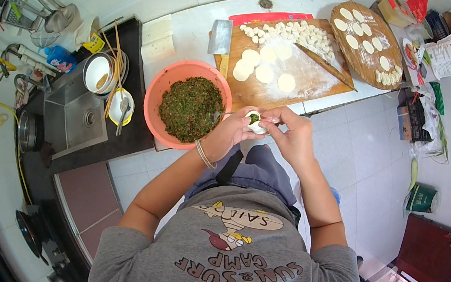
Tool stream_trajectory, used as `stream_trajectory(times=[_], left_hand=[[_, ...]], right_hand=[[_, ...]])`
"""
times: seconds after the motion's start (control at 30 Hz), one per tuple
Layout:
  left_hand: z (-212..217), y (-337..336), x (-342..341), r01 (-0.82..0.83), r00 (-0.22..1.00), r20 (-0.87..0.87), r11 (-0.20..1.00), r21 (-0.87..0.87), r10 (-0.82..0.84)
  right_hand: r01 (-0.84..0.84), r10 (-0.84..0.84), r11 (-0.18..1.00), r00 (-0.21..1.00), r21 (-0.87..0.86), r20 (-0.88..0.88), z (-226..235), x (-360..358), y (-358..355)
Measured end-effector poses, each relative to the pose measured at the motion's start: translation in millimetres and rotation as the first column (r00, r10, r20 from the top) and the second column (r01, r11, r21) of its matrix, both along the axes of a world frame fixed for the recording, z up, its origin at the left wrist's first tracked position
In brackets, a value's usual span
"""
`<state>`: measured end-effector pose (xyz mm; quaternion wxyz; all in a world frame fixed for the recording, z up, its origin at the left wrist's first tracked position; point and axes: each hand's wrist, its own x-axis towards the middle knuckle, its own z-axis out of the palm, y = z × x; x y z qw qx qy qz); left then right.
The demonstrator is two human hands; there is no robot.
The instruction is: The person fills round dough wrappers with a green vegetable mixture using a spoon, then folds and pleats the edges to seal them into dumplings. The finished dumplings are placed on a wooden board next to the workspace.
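Observation:
Between my two hands is a dumpling (255,124), its pale wrapper folded part way around green filling that still shows at the top. My left hand (232,130) cradles it from the left, and the fingers of my right hand (292,133) pinch its edge. Just left of my left hand stands a pink bowl (152,104) of chopped green filling (191,108), with a metal utensil handle (219,115) at its right side. Beyond my hands, a floured wooden board (317,90) carries round wrappers (264,74), many small dough pieces (294,34) and a rolling pin (325,66).
A cleaver (221,38) lies along the board's left edge. At the far right, a round wooden board (360,59) bears more wrappers. To the left are a steel sink (73,127), a stack of bowls (97,72) with chopsticks (116,54), and a yellow-white dish (122,105).

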<state>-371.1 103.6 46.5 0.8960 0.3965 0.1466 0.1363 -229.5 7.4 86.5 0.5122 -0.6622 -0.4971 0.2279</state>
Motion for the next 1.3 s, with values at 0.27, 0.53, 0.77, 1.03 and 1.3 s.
stream_trajectory(times=[0.27,0.53,0.77,1.03,1.3], left_hand=[[0,3,-1,0.065,0.998,-0.022,0.998,0.022,-0.065],[-2,2,-3,0.034,0.999,0.035,0.999,0.038,-0.036],[-6,-4,1,-0.005,0.993,0.117,0.98,-0.199,0.029],[2,-6,1,-0.007,0.999,0.039,0.988,-0.152,0.013],[-7,-6,0,0.014,1.0,0.009,0.995,-0.098,-0.014]], right_hand=[[-0.141,0.145,0.989,0.963,-0.033,0.228,0,13,-1],[-0.174,0.129,0.981,0.914,0.087,0.384,3,10,3],[-0.145,0.123,0.986,0.964,0.079,0.236,6,4,3],[-0.202,0.188,0.979,0.938,0.016,0.292,7,8,4],[-0.188,0.156,0.981,0.912,0.05,0.38,7,7,4]])
